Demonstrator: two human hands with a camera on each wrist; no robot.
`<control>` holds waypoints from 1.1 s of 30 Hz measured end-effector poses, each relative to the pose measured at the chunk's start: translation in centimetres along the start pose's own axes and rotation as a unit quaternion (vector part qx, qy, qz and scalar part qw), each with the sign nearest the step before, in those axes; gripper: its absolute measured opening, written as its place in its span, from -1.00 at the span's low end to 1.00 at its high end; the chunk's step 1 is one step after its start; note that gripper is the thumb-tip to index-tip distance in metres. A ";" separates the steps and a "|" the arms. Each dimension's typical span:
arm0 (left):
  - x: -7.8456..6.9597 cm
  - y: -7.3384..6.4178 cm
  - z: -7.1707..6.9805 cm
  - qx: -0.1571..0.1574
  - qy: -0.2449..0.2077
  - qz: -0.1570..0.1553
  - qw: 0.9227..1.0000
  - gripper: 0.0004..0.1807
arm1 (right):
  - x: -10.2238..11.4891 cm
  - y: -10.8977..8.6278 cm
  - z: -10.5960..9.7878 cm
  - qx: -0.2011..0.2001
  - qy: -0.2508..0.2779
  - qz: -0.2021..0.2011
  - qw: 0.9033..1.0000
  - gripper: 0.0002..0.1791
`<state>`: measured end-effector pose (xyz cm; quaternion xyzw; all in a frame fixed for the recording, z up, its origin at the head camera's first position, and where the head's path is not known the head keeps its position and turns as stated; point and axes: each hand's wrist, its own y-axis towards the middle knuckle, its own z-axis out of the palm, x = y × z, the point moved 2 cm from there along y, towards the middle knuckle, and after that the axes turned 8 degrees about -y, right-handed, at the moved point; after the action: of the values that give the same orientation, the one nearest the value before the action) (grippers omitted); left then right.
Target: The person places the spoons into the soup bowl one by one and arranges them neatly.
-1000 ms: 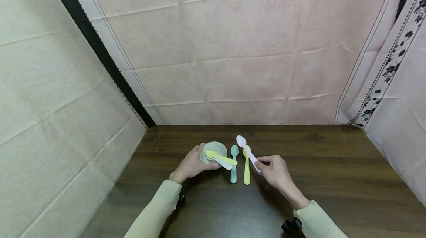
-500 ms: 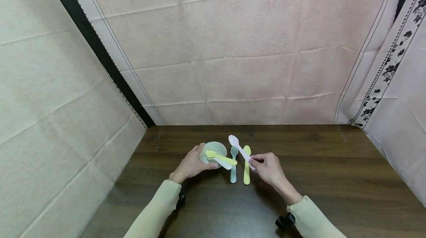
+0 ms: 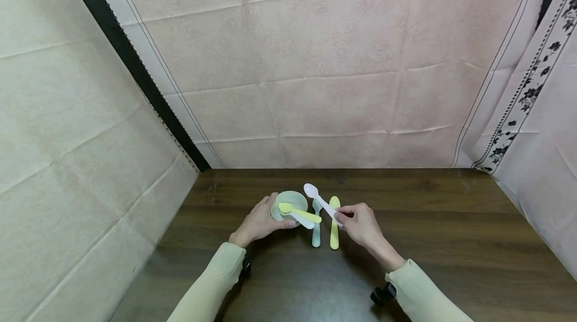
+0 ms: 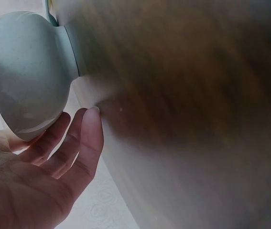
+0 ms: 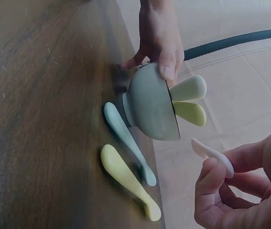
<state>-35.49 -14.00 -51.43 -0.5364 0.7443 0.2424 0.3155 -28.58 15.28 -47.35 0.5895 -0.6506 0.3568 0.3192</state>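
My left hand (image 3: 258, 224) holds a small pale green bowl (image 3: 288, 197), its thumb at the rim and the fingers round the outer wall (image 4: 30, 67). A yellow spoon (image 3: 311, 217) and a pale whitish spoon (image 3: 304, 222) lean in the bowl, handles sticking out over the rim. My right hand (image 3: 360, 227) pinches a pale pink spoon (image 3: 323, 204) by its handle, raised above the table. The head of this spoon points left, just right of the bowl and apart from it. Beneath it, a blue-green spoon (image 5: 128, 141) and a second yellow spoon (image 5: 128, 176) lie side by side.
The dark wooden table (image 3: 451, 232) extends to both sides and in front of the hands. Patterned pale cloth (image 3: 338, 71) hangs behind it, with more cloth (image 3: 81, 172) at the left and right. A black strip (image 3: 149, 91) runs down the left corner.
My right hand has moved left with the pink spoon, whose head has come from above the lying yellow spoon to near the bowl's rim. The left hand and bowl have stayed put.
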 end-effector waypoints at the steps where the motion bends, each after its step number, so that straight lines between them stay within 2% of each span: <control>1: 0.0 0.0 0.0 0.001 0.001 0.001 1.000 0.08 | 0.0 0.1 0.1 0.000 -0.002 0.000 1.000 -0.76; 8: 0.1 0.1 0.0 0.003 -0.004 -0.004 1.000 0.07 | 0.2 0.5 0.4 -0.001 -0.006 -0.006 1.000 -0.78; 16: 0.1 0.0 -0.1 0.005 -0.003 0.004 1.000 0.05 | 0.3 0.9 0.9 -0.007 -0.003 -0.025 1.000 -0.81; 22: 0.0 0.1 -0.1 0.001 0.003 0.019 1.000 0.07 | 0.3 1.0 1.2 0.005 0.001 -0.014 1.000 -0.81; 33: 0.1 0.1 0.0 -0.001 0.002 0.019 1.000 0.07 | 0.1 1.6 1.4 0.016 0.002 -0.006 1.000 -0.80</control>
<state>-35.63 -14.05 -51.47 -0.5233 0.7546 0.2482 0.3086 -30.16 14.12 -48.21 0.5975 -0.6406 0.3667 0.3135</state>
